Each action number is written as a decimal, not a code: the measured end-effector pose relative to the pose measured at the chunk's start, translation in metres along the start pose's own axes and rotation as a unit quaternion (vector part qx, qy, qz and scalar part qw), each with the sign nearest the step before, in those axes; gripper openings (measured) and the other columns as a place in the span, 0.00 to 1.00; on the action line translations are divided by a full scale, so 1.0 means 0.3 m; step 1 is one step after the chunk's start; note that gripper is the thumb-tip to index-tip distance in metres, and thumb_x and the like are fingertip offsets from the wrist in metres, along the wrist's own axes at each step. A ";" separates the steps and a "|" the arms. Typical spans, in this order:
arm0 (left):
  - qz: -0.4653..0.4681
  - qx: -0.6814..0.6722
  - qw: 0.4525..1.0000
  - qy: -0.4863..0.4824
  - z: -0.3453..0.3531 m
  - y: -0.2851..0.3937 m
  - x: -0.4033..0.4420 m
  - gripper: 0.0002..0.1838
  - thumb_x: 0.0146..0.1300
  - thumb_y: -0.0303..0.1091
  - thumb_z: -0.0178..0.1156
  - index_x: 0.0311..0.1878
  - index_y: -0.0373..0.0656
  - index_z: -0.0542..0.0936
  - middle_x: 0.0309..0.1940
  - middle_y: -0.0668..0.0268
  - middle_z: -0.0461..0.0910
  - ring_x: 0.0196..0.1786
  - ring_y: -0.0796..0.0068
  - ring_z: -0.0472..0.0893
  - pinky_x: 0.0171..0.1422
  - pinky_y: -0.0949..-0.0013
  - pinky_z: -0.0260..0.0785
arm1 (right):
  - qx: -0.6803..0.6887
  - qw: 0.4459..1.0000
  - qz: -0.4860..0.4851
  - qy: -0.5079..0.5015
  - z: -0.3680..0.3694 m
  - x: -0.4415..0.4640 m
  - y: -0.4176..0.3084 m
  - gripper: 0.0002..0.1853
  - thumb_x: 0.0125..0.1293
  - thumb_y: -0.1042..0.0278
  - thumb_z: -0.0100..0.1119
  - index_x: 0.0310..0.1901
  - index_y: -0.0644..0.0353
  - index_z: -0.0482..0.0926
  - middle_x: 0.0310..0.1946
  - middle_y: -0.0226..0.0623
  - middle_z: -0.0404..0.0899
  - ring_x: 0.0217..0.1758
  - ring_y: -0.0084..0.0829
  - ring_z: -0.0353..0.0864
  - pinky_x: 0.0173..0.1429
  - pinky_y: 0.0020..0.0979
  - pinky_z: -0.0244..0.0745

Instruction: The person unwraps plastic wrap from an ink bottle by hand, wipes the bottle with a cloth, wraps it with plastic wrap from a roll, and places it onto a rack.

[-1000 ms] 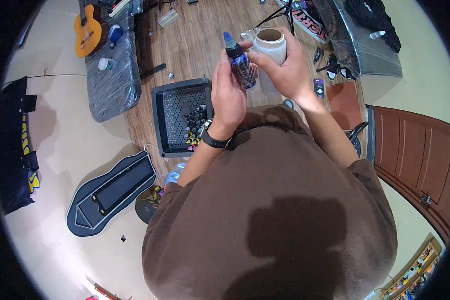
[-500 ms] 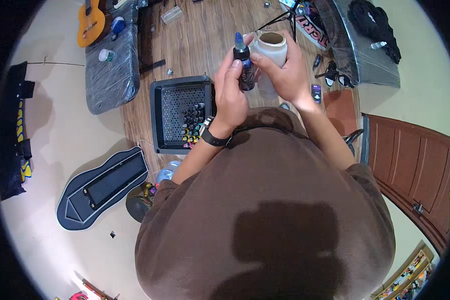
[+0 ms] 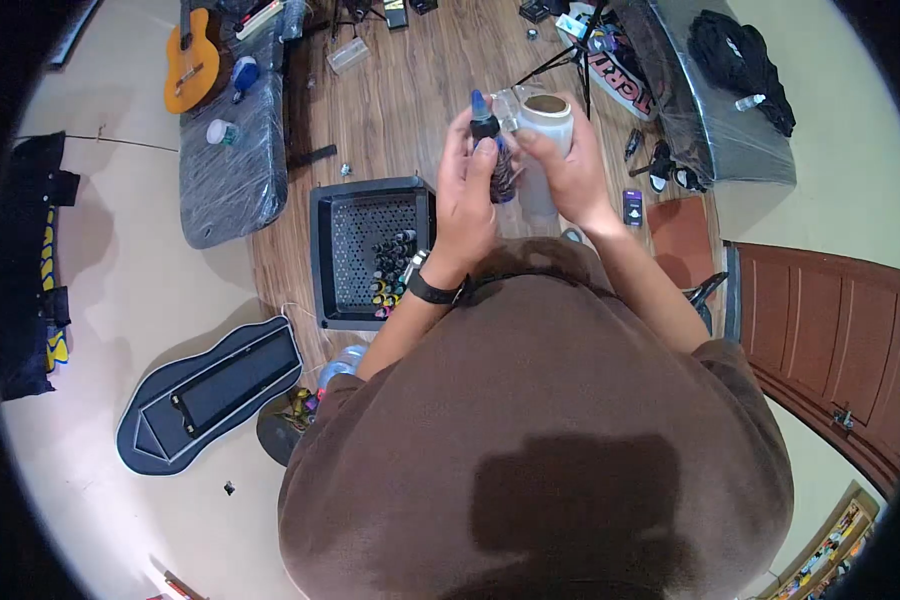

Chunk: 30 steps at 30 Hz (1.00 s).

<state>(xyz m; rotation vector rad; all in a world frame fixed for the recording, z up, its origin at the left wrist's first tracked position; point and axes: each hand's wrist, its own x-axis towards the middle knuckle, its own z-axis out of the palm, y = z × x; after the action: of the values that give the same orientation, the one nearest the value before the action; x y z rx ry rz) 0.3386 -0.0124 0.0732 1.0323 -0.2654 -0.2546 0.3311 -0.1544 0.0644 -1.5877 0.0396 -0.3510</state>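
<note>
My left hand is closed round a small dark bottle with a pointed blue cap, held upright. The thumb lies across the bottle's front, and the lower part looks blurred. Beside it, my right hand grips a roll of clear plastic wrap, its brown cardboard core facing up. A thin strip of clear film shows between the roll and the bottle. Below and left of my hands, a black perforated crate holds several small bottles with dark and coloured parts.
A plastic-wrapped padded bench stands at left with a guitar and a white-lidded jar. An open instrument case lies lower left. Tripod legs, a phone and another wrapped couch are at right.
The view has shifted so that the surroundings sit lower in the frame. My left thumb now covers more of the bottle's front. Both hands keep their holds, close together.
</note>
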 end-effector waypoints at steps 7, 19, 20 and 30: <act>-0.029 -0.057 0.998 0.015 -0.021 -0.017 0.007 0.16 0.76 0.36 0.51 0.61 0.38 0.72 0.45 0.68 0.79 0.42 0.84 0.77 0.45 0.78 0.71 | 0.031 0.999 0.010 -0.017 -0.003 0.000 0.007 0.19 0.66 0.59 0.64 0.48 0.63 0.72 0.38 0.34 0.81 0.41 0.23 0.80 0.46 0.26 0.75; 0.037 0.093 0.994 0.050 -0.024 -0.013 -0.027 0.15 0.77 0.36 0.49 0.59 0.38 0.71 0.45 0.70 0.77 0.46 0.85 0.72 0.51 0.78 0.65 | -0.073 0.996 0.001 -0.042 0.029 -0.005 -0.035 0.19 0.66 0.60 0.65 0.49 0.63 0.72 0.40 0.34 0.81 0.43 0.22 0.80 0.48 0.27 0.75; 0.034 0.094 0.994 0.051 -0.024 -0.009 -0.029 0.14 0.76 0.36 0.48 0.58 0.38 0.71 0.43 0.70 0.76 0.45 0.85 0.71 0.50 0.78 0.65 | -0.073 0.996 -0.002 -0.043 0.035 -0.008 -0.037 0.18 0.66 0.60 0.65 0.48 0.63 0.72 0.40 0.34 0.81 0.43 0.22 0.80 0.48 0.27 0.75; 0.084 0.161 0.982 0.061 -0.038 0.006 -0.010 0.12 0.74 0.36 0.47 0.51 0.39 0.72 0.35 0.72 0.71 0.35 0.84 0.67 0.40 0.76 0.63 | -0.027 0.999 -0.024 -0.041 0.077 -0.019 -0.031 0.19 0.66 0.62 0.64 0.51 0.63 0.70 0.39 0.34 0.79 0.40 0.22 0.78 0.46 0.26 0.74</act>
<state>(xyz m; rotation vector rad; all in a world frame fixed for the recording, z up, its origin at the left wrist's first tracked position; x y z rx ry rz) 0.3397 -0.0011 0.0690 1.3320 -0.2866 0.0067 0.3295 -0.1302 0.0722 -1.6569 -0.0522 -0.3235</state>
